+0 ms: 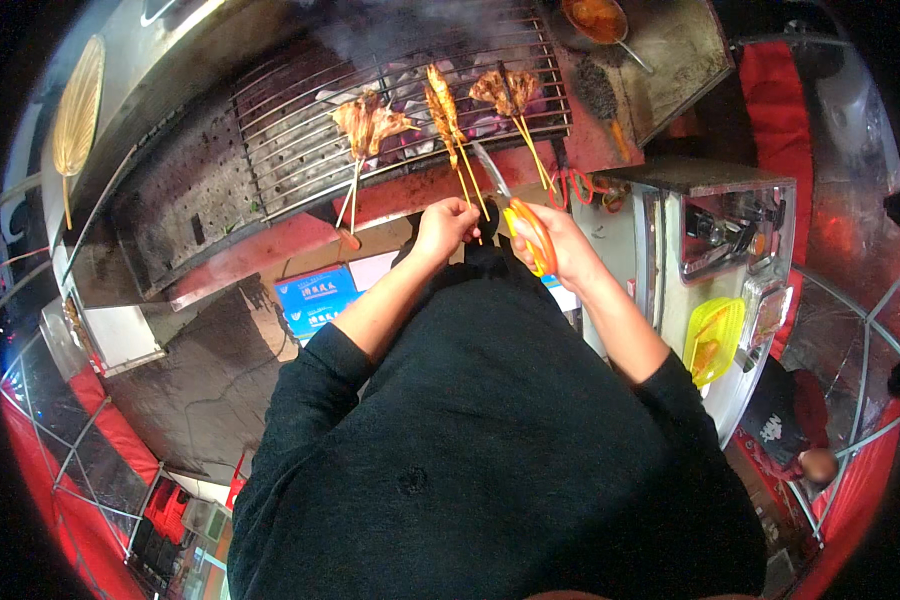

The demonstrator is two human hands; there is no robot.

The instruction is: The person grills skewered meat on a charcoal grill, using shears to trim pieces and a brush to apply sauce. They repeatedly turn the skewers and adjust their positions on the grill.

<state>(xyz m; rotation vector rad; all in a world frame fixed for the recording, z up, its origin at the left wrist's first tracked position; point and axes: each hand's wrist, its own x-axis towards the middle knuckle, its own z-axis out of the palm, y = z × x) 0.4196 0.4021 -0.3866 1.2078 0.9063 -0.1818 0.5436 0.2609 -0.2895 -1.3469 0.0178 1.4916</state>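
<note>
My left hand (448, 231) grips the bare ends of wooden skewers (465, 176) at the grill's front edge. Browned meat (442, 109) on these skewers lies over the grill grate (292, 142). In my right hand (559, 247) is a pair of scissors (529, 229) with orange and yellow handles, its blades pointing up beside the held skewers. Left of them rests a spread piece of skewered meat (367, 127) on two crossed sticks. To the right lies another spread piece of skewered meat (506, 91). Glowing charcoal (416, 135) shows beneath the bars, and smoke rises at the back.
A bowl of reddish sauce (594, 19) and a dark brush (600, 94) are right of the grill. Red-handled scissors (570, 187) hang at its front edge. A yellow basket (715, 341) holds food on the right counter. A palm-leaf fan (80, 109) is far left; a person (787, 427) is far right.
</note>
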